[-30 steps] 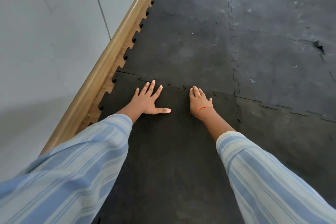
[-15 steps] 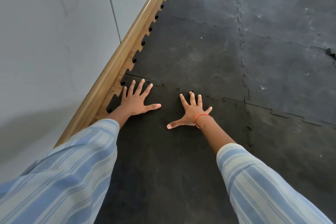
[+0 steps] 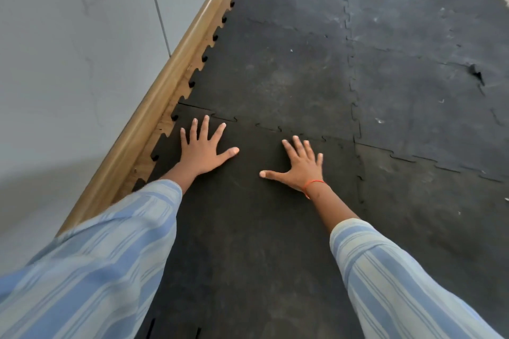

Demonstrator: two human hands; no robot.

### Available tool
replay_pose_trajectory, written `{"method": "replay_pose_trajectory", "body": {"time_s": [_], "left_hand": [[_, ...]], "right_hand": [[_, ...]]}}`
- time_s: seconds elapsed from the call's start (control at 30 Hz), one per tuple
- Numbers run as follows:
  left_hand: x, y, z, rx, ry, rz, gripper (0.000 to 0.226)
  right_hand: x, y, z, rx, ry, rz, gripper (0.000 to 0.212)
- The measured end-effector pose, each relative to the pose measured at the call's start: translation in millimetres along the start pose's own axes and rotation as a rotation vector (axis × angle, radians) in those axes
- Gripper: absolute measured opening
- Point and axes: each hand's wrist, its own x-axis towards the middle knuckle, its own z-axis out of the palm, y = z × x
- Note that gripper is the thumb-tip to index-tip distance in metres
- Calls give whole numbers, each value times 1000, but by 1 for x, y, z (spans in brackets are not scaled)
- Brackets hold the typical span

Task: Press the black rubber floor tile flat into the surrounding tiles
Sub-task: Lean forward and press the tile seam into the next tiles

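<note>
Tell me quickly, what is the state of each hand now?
Left hand: open, fingers spread, palm flat on the tile, holding nothing.
Right hand: open, fingers spread, palm flat on the same tile, holding nothing.

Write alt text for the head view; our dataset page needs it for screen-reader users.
A person's left hand and right hand lie flat, fingers spread, on a black rubber floor tile near its far interlocking seam. A wooden baseboard and pale wall run along the left; similar tiles extend beyond.
</note>
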Motion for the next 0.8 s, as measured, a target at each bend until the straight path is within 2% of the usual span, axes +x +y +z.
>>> {"method": "replay_pose_trajectory", "body": {"time_s": [0.1,0.3,0.63,0.7,0.8], "left_hand": [[-17,33,19,20,71,17,100],[6,69,10,124,-102,123,111],[6,77,-3,155,-258,56,111],[-1,87,0,145,-251,61,113],[-28,119,24,150,-217,170,116]], "right_hand": [[-15,51,-1,-3,119,130,127],[-9,70,-9,-35,61,133,134],[-10,71,-18,-6,-54,131,128],[-24,77,-15,13,-18,188,125],[-58,81,5,-43,102,291,112]]}}
